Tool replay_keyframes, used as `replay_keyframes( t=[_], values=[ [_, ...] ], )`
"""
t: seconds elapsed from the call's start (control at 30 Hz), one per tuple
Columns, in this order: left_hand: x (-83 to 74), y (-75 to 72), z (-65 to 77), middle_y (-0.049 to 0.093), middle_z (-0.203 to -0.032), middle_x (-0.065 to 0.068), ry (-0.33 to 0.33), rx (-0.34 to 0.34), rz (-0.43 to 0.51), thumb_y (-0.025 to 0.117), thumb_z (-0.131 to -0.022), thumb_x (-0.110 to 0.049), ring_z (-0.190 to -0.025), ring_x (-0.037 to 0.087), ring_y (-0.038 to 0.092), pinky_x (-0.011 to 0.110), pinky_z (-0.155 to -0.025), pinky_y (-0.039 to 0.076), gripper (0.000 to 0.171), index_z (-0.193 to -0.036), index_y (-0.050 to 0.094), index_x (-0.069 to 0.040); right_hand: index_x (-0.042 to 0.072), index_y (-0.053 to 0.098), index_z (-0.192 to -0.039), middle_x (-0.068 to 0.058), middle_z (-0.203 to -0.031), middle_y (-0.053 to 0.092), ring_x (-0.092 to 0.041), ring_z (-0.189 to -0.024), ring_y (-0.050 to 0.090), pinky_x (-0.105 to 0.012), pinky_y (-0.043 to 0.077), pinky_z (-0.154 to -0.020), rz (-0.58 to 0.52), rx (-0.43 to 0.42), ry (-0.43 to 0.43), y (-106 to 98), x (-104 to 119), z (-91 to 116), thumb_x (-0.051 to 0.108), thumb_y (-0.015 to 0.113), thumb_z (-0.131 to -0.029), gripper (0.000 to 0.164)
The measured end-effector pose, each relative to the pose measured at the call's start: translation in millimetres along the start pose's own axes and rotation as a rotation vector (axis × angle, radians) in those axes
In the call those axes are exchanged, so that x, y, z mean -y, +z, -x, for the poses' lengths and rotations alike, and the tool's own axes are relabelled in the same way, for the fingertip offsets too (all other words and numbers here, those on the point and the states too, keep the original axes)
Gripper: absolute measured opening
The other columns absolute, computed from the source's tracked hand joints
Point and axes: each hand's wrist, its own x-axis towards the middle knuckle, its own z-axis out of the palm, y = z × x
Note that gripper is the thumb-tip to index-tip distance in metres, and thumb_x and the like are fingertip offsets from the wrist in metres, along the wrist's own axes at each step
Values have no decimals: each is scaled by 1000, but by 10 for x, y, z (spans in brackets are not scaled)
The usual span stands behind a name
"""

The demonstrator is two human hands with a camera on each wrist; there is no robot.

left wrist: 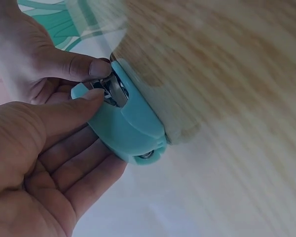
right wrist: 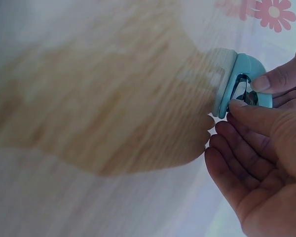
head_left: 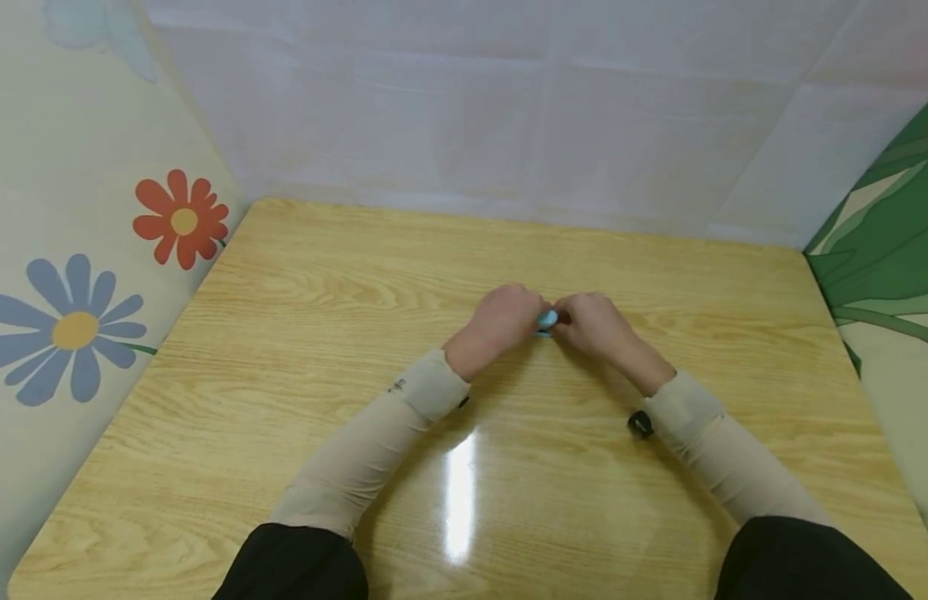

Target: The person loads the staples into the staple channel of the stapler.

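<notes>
A small teal stapler (head_left: 548, 319) is between the two hands, low over the table. In the left wrist view the stapler (left wrist: 123, 126) shows a rounded body with a cutout, and bare metal parts inside. My left hand (head_left: 503, 323) holds its body, thumb on top and fingers beneath. At the cutout end, my right hand (head_left: 594, 325) pinches it with the thumb close to the metal. The stapler (right wrist: 244, 64) stands against its own reflection in the right wrist view. Fingers hide part of the metal there.
The wood-grain table (head_left: 321, 275) is glossy, with a bright light reflection near the front. A white sheet (head_left: 464, 125) hangs behind it. Walls painted with flowers (head_left: 183, 221) flank the table on both sides.
</notes>
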Motion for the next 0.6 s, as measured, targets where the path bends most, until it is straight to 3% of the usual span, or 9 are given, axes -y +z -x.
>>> replay_keyframes(
  t=[0.17,0.3,0.47,0.6],
  values=[
    [9,10,19,60,-73,2,-24,-11,19,58,-104,-18,-66,14,43,29,-61,48,23,-90,75,-14,3,78,-96,-12,-92,78,-29,-88,73,-46,58,-82,3,-1,3,5,-6,1,18,73,-93,16],
    [43,26,33,66,-77,3,-5,-25,53,59,-104,-19,-67,14,44,26,-61,44,20,-92,74,-14,3,78,-98,-12,-93,78,-29,-89,73,-46,58,-83,-7,-6,5,7,-6,6,17,73,-93,16],
    [106,38,58,76,-93,5,18,-41,123,66,-100,-18,-77,15,62,31,-74,56,12,-103,77,-15,3,78,-100,-11,-93,78,-28,-88,73,-44,58,-81,-34,3,17,-1,-1,19,16,73,-93,16],
    [164,43,90,78,-112,6,11,-40,155,68,-98,-19,-92,18,72,34,-86,59,28,-126,73,-17,2,76,-102,-12,-95,78,-28,-89,73,-43,59,-81,-62,22,37,-19,9,31,15,72,-94,16]
  ],
)
